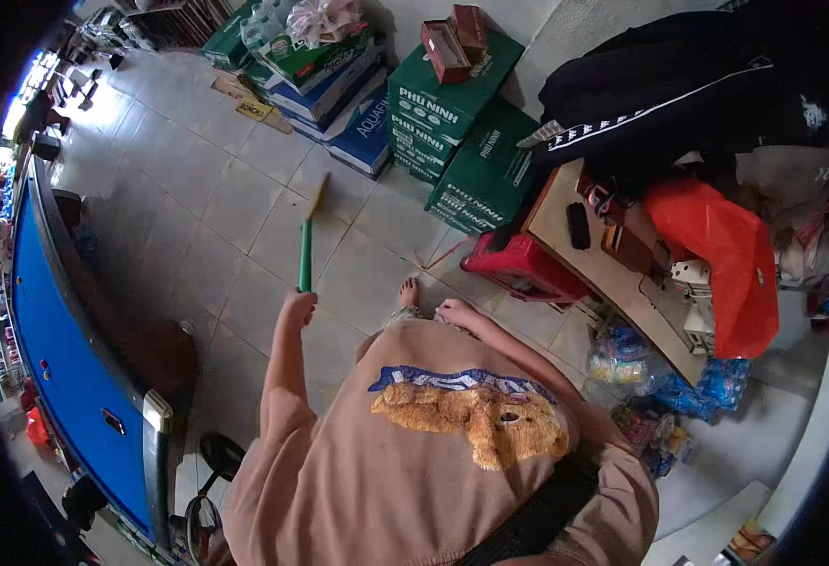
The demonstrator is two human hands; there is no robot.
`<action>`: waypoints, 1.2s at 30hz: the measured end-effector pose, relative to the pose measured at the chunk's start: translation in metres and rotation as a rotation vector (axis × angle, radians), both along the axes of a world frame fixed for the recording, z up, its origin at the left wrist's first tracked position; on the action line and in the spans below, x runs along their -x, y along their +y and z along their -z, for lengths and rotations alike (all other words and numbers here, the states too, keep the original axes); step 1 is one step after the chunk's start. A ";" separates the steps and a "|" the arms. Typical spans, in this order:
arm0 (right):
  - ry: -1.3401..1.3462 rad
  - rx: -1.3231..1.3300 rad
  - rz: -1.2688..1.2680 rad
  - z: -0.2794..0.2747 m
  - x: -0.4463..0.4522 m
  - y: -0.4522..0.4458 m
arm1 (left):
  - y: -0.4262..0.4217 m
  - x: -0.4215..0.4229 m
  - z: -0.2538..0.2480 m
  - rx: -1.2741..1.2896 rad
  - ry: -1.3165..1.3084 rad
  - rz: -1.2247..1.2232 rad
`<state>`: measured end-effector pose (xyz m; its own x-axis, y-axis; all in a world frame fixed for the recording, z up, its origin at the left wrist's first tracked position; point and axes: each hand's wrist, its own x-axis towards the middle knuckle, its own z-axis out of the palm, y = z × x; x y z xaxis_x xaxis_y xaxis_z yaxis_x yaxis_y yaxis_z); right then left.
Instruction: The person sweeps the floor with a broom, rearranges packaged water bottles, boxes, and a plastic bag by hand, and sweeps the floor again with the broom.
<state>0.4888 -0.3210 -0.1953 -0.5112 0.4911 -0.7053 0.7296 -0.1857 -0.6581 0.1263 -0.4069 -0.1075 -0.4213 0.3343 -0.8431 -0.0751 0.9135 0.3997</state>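
My left hand [301, 306] is closed around a long green handle that ends in a narrow straw-coloured part; it looks like a broom [307, 247]. The broom points away from me, over the tiled floor [254, 212]. Close to my leg, my right hand [456, 312] hangs with loosely bent fingers, and no object shows in it. One bare foot [409, 291] is visible just ahead of that hand. Beyond both hands, a thin reddish strip [445, 255] and some small bits lie on the tiles.
Green cartons [480, 174] are stacked ahead, with blue cartons [358, 127] to their left. At right are a red plastic stool or crate [518, 269], a cluttered wooden table [565, 226] and a red bag [740, 283]. A blue-topped pool table [66, 349] runs along the left.
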 end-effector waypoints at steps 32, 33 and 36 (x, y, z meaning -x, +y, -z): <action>0.448 0.776 0.553 -0.007 0.105 -0.072 | -0.037 -0.204 0.026 0.058 -0.771 -0.381; 0.437 0.822 0.545 0.007 0.095 -0.065 | -0.020 -0.212 0.029 0.059 -0.778 -0.331; 0.387 0.903 0.770 -0.007 0.060 -0.045 | 0.014 -0.235 0.027 0.124 -0.815 -0.060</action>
